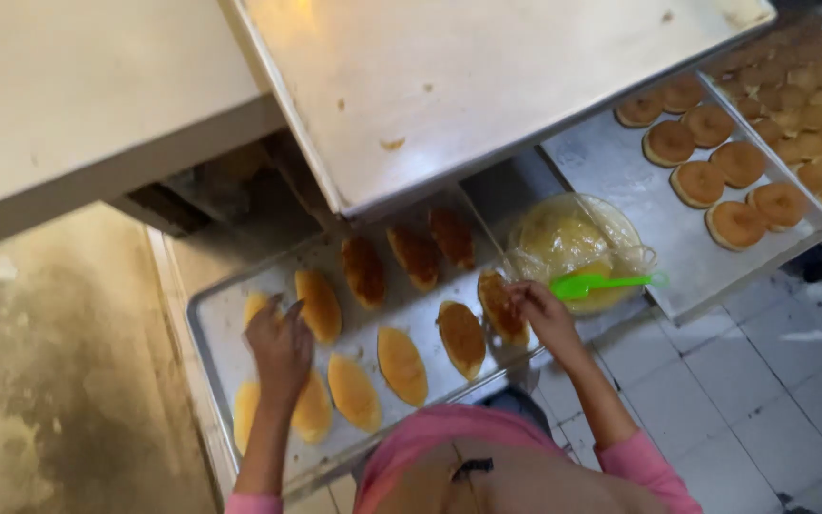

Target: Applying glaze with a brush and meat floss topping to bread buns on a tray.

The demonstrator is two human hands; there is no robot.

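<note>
Two hands on tray [211, 328]: left hand [280, 345] open over buns, right hand [537, 306] pinching bun [499, 306]

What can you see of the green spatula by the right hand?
The green spatula looks like bright plastic or silicone, one piece, with a broad flat blade at its left end and a slim handle running right. It lies nearly level across the front rim of a bowl lined with clear plastic film, which holds a yellow filling. The right hand is just left of the blade; whether they touch cannot be told.
</note>
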